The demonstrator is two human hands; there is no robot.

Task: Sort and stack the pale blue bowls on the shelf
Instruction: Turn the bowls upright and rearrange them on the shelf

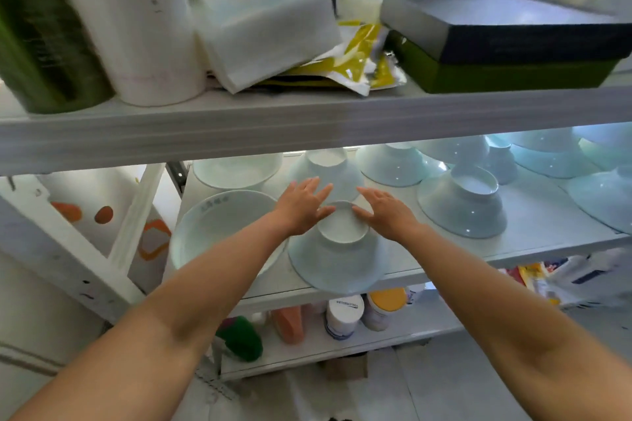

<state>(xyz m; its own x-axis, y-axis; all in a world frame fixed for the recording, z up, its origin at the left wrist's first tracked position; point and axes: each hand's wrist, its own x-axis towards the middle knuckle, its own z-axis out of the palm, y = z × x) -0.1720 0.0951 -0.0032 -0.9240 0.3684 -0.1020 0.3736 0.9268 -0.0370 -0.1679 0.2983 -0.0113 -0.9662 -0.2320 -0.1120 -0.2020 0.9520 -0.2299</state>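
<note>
Centre frame, I am holding my left hand and right hand wide, fingers straight, flanking an upturned pale blue bowl. A second bowl is sitting just behind.

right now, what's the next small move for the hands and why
Probably close both hands on the sides of the rear upturned bowl. The left hand and right hand are open, hold nothing, and their fingers reach past the front upturned bowl toward it. Both bowls sit rim down on the shelf, so one could stack on the other.
</note>
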